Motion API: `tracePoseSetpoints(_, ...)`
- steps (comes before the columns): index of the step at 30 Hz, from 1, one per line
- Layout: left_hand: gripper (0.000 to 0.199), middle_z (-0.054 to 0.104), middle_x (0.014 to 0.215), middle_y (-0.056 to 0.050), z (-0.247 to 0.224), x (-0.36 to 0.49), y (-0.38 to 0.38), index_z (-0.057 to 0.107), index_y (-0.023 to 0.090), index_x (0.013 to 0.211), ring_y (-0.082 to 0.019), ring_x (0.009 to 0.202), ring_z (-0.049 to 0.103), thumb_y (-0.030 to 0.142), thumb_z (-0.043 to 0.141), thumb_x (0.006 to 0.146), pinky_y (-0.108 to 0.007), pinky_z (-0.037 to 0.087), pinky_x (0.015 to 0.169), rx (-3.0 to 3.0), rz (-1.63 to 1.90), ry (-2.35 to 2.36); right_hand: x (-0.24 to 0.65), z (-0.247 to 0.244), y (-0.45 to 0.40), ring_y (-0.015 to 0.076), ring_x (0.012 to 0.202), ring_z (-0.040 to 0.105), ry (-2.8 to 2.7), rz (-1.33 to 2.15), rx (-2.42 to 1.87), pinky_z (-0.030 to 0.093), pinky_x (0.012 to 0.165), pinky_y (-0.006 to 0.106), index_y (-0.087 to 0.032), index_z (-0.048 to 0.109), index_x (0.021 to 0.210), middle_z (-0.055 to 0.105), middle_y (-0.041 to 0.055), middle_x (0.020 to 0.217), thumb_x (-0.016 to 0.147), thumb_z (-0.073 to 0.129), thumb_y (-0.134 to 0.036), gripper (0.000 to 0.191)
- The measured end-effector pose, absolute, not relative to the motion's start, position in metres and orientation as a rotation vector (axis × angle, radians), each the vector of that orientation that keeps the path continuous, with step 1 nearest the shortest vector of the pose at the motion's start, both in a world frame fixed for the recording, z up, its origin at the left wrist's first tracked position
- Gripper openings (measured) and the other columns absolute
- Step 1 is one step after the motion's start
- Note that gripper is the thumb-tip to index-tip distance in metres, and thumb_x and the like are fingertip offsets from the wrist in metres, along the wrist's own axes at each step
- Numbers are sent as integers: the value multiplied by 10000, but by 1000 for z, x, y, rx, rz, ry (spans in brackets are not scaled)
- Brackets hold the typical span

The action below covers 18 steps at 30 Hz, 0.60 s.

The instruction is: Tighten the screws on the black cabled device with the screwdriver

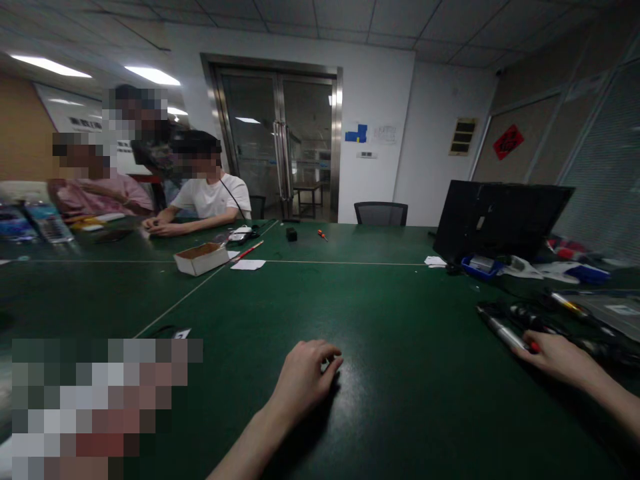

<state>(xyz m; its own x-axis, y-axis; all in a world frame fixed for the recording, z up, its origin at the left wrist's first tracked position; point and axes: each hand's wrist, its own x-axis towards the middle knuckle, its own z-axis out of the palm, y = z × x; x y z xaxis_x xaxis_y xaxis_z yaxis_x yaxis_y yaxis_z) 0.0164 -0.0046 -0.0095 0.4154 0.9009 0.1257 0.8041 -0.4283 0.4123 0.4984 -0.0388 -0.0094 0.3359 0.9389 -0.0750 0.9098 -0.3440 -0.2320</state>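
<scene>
My left hand [309,373] rests on the green tabletop [380,400], its fingers loosely bent. A gap shows between thumb and forefinger, with nothing in it. At the right, my right hand [557,353] is closed round the near end of a silver cylindrical tool [507,333] with a dark tip and a red part by the thumb. Its exact kind is hard to make out. The tool lies slanted, beside black cables and dark items [540,320]. Some of the right fingers are hidden.
A black monitor [500,217], a blue tray [481,265] and a grey case [613,310] stand at the right. Farther off lie a white box [200,259], a red pencil-like stick [247,251] and an orange-handled screwdriver [323,235]. Several people are at the left.
</scene>
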Motion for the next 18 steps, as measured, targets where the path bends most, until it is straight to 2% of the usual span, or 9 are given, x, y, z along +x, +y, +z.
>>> tracePoseSetpoints(6,245,756,1006,-67,-9,17,-6,765,197,1038,-239,955,679,274,549,951,-364,464,883,2383,472,1480,454,-9,-33,300,820,700,-1886,358,-2254,501,677,342,-175,703,974,739,149,938,814,549,-461,362)
tracePoseSetpoints(13,268,745,1018,-75,-9,16,-5,760,191,1059,-239,958,664,292,532,959,-375,465,909,2374,450,1462,381,2,-30,271,920,671,-2182,482,-2017,495,775,343,-164,713,1080,717,139,1066,860,534,-413,378)
tracePoseSetpoints(18,275,724,1037,-86,-10,15,-6,750,206,1098,-249,983,641,300,543,944,-389,473,925,2379,489,1380,325,11,-27,249,925,652,-2399,564,-1746,475,786,337,-170,715,1068,710,112,1051,877,568,-405,337)
